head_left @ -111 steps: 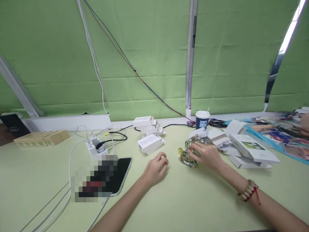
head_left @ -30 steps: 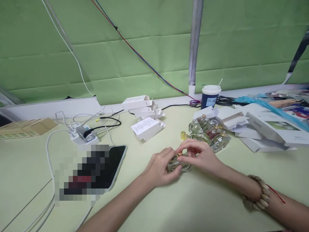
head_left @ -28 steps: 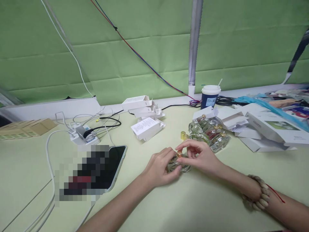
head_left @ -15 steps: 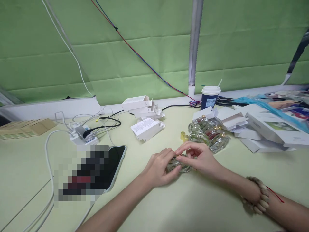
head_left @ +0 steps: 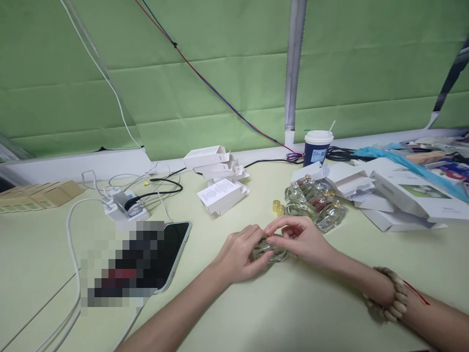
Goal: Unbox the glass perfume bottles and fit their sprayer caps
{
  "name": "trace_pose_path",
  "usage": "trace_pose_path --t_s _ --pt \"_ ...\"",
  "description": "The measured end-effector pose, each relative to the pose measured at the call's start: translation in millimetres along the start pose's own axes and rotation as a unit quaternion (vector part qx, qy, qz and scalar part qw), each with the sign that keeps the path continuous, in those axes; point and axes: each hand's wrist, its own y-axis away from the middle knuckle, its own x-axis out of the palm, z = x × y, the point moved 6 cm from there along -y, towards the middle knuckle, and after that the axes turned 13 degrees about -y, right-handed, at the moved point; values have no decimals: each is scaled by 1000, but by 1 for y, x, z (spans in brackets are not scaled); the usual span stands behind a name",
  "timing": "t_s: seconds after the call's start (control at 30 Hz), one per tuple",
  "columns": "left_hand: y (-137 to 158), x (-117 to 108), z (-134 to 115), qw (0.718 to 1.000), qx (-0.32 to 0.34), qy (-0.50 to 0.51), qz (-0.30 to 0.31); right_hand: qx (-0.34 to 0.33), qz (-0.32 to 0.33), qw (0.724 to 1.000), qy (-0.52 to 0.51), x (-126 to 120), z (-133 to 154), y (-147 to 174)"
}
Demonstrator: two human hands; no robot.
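A clear glass perfume bottle [head_left: 275, 253] lies on the table between my hands. My left hand [head_left: 238, 254] is closed round its left side, with the thumb along the near edge. My right hand [head_left: 308, 240] pinches at the small gold top [head_left: 270, 236] of this bottle with thumb and forefinger. The fingers partly hide the top. Just behind my hands stand two gold caps [head_left: 276, 206]. Several similar glass bottles [head_left: 332, 217] with gold necks lie in a cluster beyond my right hand.
White cartons [head_left: 223, 195] lie at the back centre, and more white boxes [head_left: 412, 193] at the right. A lidded paper cup [head_left: 317, 149] with a straw stands behind the bottles. At the left are a phone [head_left: 176, 249], a power strip [head_left: 128, 205] with cables and brown boxes [head_left: 40, 196].
The view has shifted very slightly. Both hands keep the same hold on the bottle, with no clear movement of the things on the table.
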Motion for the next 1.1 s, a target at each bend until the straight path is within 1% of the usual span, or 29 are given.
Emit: trace_pose_path --t_s 0.1,0.2,0.37,0.47,0.6,0.8,0.97,1.1 --pt "-1 -1 1 1000 -2 -5 0 26 20 999 -2 0 -4 0" --pt "-1 0 1 1000 -6 -2 5 18 13 1000 0 -1 -2 0" --pt "0 2 2 1000 -12 5 16 -51 -16 998 16 -1 7 2" --pt "0 1 1 1000 -13 12 14 -79 -29 996 29 -1 10 3" --pt "0 3 3 999 -19 12 24 -124 -25 990 58 0 16 3" --pt "1 4 3 999 -21 14 28 -203 -17 973 106 2 25 7" --pt "-1 2 2 999 -20 13 21 -239 -3 963 128 3 25 10" --pt "-1 1 2 1000 -25 14 12 -237 -3 960 147 3 24 10"
